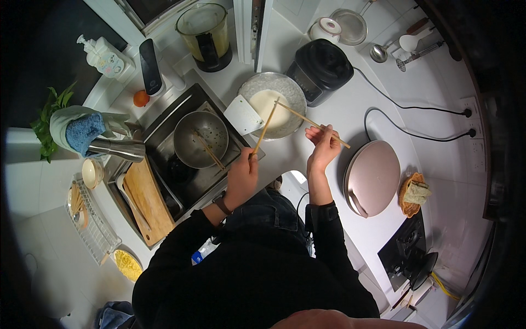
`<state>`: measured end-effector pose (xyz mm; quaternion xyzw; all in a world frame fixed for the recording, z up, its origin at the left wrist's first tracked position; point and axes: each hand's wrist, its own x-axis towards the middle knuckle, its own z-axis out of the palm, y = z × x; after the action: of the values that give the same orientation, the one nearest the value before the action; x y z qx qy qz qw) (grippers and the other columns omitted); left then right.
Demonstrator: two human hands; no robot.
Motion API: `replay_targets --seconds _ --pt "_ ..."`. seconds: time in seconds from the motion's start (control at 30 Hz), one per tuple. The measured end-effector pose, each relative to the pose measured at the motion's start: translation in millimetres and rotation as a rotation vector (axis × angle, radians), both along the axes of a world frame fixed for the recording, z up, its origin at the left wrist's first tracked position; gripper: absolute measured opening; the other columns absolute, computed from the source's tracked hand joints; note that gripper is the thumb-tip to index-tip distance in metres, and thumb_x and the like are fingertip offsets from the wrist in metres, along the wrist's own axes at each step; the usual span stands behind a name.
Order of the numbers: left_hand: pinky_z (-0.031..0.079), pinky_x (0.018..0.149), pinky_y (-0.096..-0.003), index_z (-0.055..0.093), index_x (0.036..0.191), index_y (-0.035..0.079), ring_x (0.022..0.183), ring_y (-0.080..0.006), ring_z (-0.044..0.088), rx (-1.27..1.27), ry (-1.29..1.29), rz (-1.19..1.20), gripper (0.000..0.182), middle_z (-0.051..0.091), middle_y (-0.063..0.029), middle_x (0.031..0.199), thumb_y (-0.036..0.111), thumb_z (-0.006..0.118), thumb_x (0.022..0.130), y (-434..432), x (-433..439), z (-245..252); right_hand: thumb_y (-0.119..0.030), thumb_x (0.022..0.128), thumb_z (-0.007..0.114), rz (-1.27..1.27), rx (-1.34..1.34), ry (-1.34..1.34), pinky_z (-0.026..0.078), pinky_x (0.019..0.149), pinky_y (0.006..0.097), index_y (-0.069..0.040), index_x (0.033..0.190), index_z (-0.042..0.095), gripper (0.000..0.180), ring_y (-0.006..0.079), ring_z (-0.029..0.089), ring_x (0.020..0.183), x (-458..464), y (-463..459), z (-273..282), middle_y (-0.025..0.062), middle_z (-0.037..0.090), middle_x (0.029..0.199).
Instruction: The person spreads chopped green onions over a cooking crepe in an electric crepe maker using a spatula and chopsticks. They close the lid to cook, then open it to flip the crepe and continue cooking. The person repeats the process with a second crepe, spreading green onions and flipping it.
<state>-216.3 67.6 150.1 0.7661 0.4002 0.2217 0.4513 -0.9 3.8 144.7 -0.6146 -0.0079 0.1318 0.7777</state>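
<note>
My left hand (241, 177) grips one wooden chopstick (266, 128), which points up over a metal mixing bowl (294, 88). In my right hand (322, 146) is a second chopstick (312, 122); the tips of both meet or cross above the pale batter (267, 107) in that bowl. A flat white scraper (243, 114) lies at the bowl's left rim. To the left, a metal bowl (185, 140) with small dark-green bits and a pair of chopsticks (208, 152) inside stands in the sink.
A wooden cutting board (148, 201) lies across the sink's near end. Right of the mixing bowl stands a black appliance (320, 72); its cord runs to wall sockets. A round pinkish electric griddle (374, 179) sits on the right counter, beside a wicker basket (411, 207) and a hob (404, 251).
</note>
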Motion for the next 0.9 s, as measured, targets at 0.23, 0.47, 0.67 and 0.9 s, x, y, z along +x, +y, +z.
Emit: replay_targets --seconds 0.23,0.47,0.67,0.9 --pt "0.032 0.047 -0.0363 0.055 0.118 0.004 0.047 -0.0162 0.044 0.006 -0.026 -0.009 0.016 0.048 -0.0084 0.058 0.014 0.053 0.105 -4.5 -1.6 -6.5 -0.023 0.107 0.053 -0.036 0.019 0.047 0.063 0.060 0.0350 0.004 0.096 0.059 0.030 0.0278 0.072 0.063 1.5 1.1 -1.2 0.0203 0.071 0.079" --pt "0.033 0.047 -0.0362 0.055 0.118 0.004 0.048 -0.0156 0.045 -0.070 -0.012 0.024 0.017 0.048 -0.0074 0.058 0.014 0.054 0.105 -0.8 -2.7 -7.1 -0.024 0.107 0.051 -0.048 0.015 0.109 0.063 0.062 0.0350 0.004 0.099 0.061 0.031 0.0272 0.072 0.064 1.6 0.4 -3.0 0.0187 0.071 0.080" --pt "0.033 0.048 -0.0357 0.055 0.118 0.003 0.048 -0.0155 0.043 -0.012 0.048 -0.065 0.017 0.048 -0.0067 0.058 0.015 0.053 0.106 -7.3 -2.0 -6.9 -0.026 0.108 0.049 -0.018 0.049 0.186 0.062 0.062 0.0346 0.003 0.100 0.062 0.033 0.0267 0.072 0.064 -2.4 0.3 -4.9 0.0184 0.071 0.081" --pt "0.034 0.048 -0.0382 0.055 0.118 0.004 0.049 -0.0191 0.048 -0.072 -0.035 0.014 0.017 0.050 -0.0094 0.059 0.015 0.053 0.105 -2.8 1.3 -8.5 -0.033 0.108 0.049 -0.032 0.022 0.181 0.062 0.063 0.0344 0.003 0.100 0.062 0.039 0.0262 0.072 0.065 -4.7 -1.4 -3.0 0.0178 0.071 0.081"
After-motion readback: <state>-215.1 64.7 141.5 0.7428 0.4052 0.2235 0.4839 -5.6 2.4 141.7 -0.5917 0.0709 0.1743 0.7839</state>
